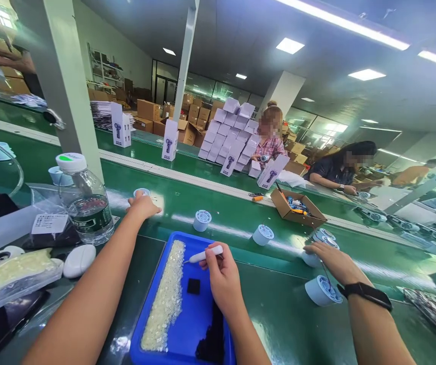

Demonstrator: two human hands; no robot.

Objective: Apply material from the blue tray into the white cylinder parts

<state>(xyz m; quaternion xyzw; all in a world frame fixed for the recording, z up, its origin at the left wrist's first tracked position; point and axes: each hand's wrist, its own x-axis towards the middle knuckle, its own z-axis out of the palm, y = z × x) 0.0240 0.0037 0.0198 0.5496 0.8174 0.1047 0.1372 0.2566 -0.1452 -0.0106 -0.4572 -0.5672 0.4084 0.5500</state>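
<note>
Your right hand (pixel 225 279) holds a white pen-like tool (pixel 213 252), and its grip is pressed together around the tool's body. The thin tip points to the left, at the edge of a pile of small pale pieces (pixel 162 304) in the blue tray (pixel 191 317). In the same tray, a black square (pixel 193 286) lies below the tip, and loose black bits (pixel 211 342) are at the lower right.

Your left hand (pixel 144 207) is stretched forward to a light-blue cup (pixel 142 192) on the green belt (pixel 233 215); I cannot tell whether its grip is closed on this cup. Two more cups (pixel 202 220) stand upright beyond the tray. At the right, a co-worker's hand (pixel 330 257) with a black wristband reaches to other cups (pixel 323 291).
</note>
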